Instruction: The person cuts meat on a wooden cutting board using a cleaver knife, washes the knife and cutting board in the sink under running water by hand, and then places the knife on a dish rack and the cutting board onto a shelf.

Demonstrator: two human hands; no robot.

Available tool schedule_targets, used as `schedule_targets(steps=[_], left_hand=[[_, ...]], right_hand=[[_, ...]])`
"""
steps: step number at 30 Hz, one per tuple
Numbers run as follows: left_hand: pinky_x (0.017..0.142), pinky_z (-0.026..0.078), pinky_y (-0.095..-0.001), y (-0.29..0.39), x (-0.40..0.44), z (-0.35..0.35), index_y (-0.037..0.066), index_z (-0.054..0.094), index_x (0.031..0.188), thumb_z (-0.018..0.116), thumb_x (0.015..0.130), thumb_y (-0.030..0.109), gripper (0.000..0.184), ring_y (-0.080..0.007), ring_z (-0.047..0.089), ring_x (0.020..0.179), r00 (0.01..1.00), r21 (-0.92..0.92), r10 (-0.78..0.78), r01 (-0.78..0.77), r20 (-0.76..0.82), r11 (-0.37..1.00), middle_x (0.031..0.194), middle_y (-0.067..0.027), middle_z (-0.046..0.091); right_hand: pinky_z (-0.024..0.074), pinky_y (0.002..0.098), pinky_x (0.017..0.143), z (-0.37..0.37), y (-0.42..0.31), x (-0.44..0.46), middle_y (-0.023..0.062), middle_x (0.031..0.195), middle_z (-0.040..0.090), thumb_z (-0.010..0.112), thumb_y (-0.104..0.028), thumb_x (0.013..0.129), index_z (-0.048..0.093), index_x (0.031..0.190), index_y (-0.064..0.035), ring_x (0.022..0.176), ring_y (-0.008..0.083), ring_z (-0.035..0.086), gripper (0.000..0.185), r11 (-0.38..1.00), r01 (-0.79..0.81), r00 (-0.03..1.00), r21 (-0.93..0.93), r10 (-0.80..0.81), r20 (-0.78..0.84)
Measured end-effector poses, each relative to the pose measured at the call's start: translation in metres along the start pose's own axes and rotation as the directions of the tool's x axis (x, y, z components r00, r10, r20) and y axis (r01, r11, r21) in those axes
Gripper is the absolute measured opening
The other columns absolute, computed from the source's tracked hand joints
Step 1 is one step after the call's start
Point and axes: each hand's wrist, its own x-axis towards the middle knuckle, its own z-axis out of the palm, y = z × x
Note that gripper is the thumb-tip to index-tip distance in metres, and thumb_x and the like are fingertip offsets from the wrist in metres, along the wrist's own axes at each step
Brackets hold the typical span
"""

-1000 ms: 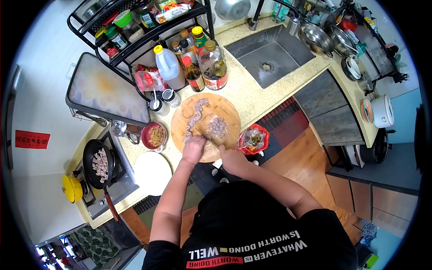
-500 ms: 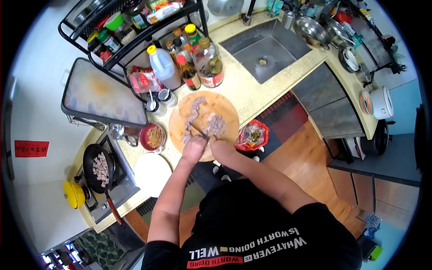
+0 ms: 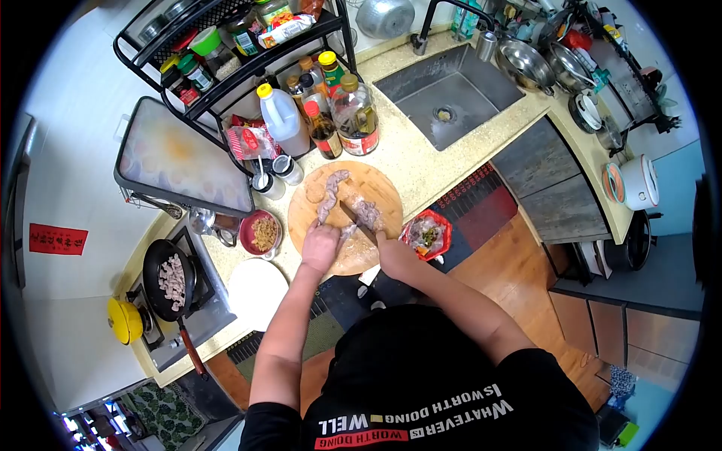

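A round wooden cutting board (image 3: pixel 361 259) lies on the counter before me. A long twisted strip of pale meat (image 3: pixel 329 197) runs along its left part, and my left hand (image 3: pixel 321 246) presses on the strip's near end with fingers closed. My right hand (image 3: pixel 395 255) grips a knife (image 3: pixel 355 216), whose blade points up and left between the strip and the cut pieces. Small chopped meat pieces (image 3: pixel 367 213) lie on the board to the right, beside the blade.
A white plate (image 3: pixel 257 295) and a red bowl of minced food (image 3: pixel 261 232) stand left of the board. Farther left is a pan (image 3: pixel 168 282) with meat. A red container (image 3: pixel 427 234) is at the right, bottles (image 3: pixel 323 129) behind, and a sink (image 3: pixel 451 98) beyond.
My right hand has moved right, away from my left hand, and the knife now lies between the strip and the chopped pieces. The view has shifted slightly.
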Motion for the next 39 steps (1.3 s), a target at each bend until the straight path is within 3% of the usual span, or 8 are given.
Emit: schedule_targets(steps=[7, 13, 14, 20, 26, 29, 34, 39], left_hand=[[0.106, 0.041, -0.0473, 0.019, 0.001, -0.002, 0.008, 0.068, 0.078, 0.072, 0.081, 0.025, 0.018, -0.0271, 0.064, 0.084, 0.995, 0.028, -0.096, 0.095, 0.025, 0.995, 0.076, -0.0090, 0.062], [0.085, 0.051, -0.0419, 0.028, 0.006, -0.024, 0.005, 0.066, 0.079, 0.074, 0.080, 0.019, 0.016, -0.0312, 0.062, 0.081, 0.999, -0.158, -0.009, 0.003, -0.042, 0.987, 0.077, -0.0107, 0.061], [0.073, 0.052, -0.0414, 0.016, 0.002, -0.003, 0.004, 0.065, 0.077, 0.070, 0.079, 0.012, 0.010, -0.0325, 0.062, 0.080, 0.997, -0.165, 0.061, -0.067, -0.037, 0.984, 0.076, -0.0114, 0.060], [0.077, 0.053, -0.0386, 0.014, 0.003, 0.009, 0.005, 0.064, 0.071, 0.060, 0.074, 0.005, 0.005, -0.0288, 0.064, 0.084, 0.998, -0.136, 0.000, 0.008, 0.059, 0.991, 0.079, -0.0106, 0.062], [0.074, 0.054, -0.0397, 0.016, 0.003, 0.013, 0.005, 0.065, 0.072, 0.064, 0.074, 0.005, 0.002, -0.0313, 0.063, 0.080, 0.999, -0.171, 0.014, -0.006, 0.049, 0.985, 0.077, -0.0117, 0.062], [0.077, 0.053, -0.0401, 0.015, 0.000, 0.007, 0.005, 0.067, 0.077, 0.065, 0.076, 0.006, 0.003, -0.0304, 0.062, 0.081, 0.999, -0.182, 0.043, -0.043, -0.007, 0.982, 0.078, -0.0101, 0.062], [0.092, 0.052, -0.0397, 0.012, -0.011, -0.018, 0.003, 0.067, 0.101, 0.060, 0.086, 0.005, 0.017, -0.0327, 0.064, 0.108, 0.998, -0.238, 0.038, -0.046, -0.041, 0.970, 0.112, -0.0136, 0.067], [0.086, 0.054, -0.0407, 0.004, -0.012, -0.010, 0.003, 0.067, 0.100, 0.060, 0.084, 0.005, 0.018, -0.0331, 0.066, 0.098, 0.998, -0.280, -0.034, 0.045, 0.045, 0.959, 0.105, -0.0144, 0.067]], right_hand=[[0.0564, 0.0509, 0.067, 0.000, -0.014, -0.016, 0.0206, 0.078, 0.070, 0.052, -0.012, 0.091, 0.048, 0.116, 0.0031, 0.075, 0.0386, 0.072, 0.029, 0.991, 0.077, 0.997, -0.108, -0.077, 0.006], [0.0571, 0.0494, 0.065, 0.001, -0.024, -0.012, 0.0213, 0.080, 0.071, 0.050, -0.011, 0.093, 0.050, 0.105, 0.0015, 0.076, 0.0384, 0.072, 0.018, 0.991, 0.035, 0.999, -0.133, -0.032, 0.026], [0.0571, 0.0494, 0.065, 0.000, -0.026, -0.012, 0.0215, 0.080, 0.071, 0.049, -0.010, 0.093, 0.050, 0.105, 0.0015, 0.076, 0.0383, 0.072, 0.017, 0.991, 0.029, 0.999, -0.129, -0.024, 0.034], [0.0573, 0.0490, 0.068, -0.012, -0.021, -0.017, 0.0227, 0.082, 0.071, 0.046, -0.011, 0.095, 0.051, 0.107, 0.0011, 0.078, 0.0381, 0.072, 0.018, 0.993, 0.056, 0.992, -0.109, -0.043, 0.118], [0.0574, 0.0491, 0.068, 0.022, -0.029, 0.045, 0.0236, 0.084, 0.071, 0.045, -0.012, 0.095, 0.052, 0.106, 0.0009, 0.079, 0.0387, 0.072, 0.018, 0.994, 0.057, 0.998, -0.096, -0.058, -0.007], [0.0574, 0.0494, 0.068, 0.017, -0.028, 0.033, 0.0241, 0.085, 0.071, 0.046, -0.012, 0.095, 0.052, 0.105, 0.0009, 0.078, 0.0387, 0.072, 0.017, 0.994, 0.073, 0.997, -0.076, -0.076, -0.031], [0.0553, 0.0538, 0.071, 0.002, -0.010, 0.008, 0.0223, 0.087, 0.070, 0.044, -0.011, 0.095, 0.048, 0.109, 0.0003, 0.085, 0.0414, 0.071, 0.018, 1.000, -0.019, 0.999, -0.016, 0.019, 0.035], [0.0558, 0.0520, 0.068, -0.019, -0.028, -0.009, 0.0237, 0.084, 0.070, 0.048, -0.009, 0.092, 0.047, 0.108, 0.0016, 0.080, 0.0413, 0.071, 0.020, 0.997, 0.069, 0.997, -0.042, -0.068, 0.035]])
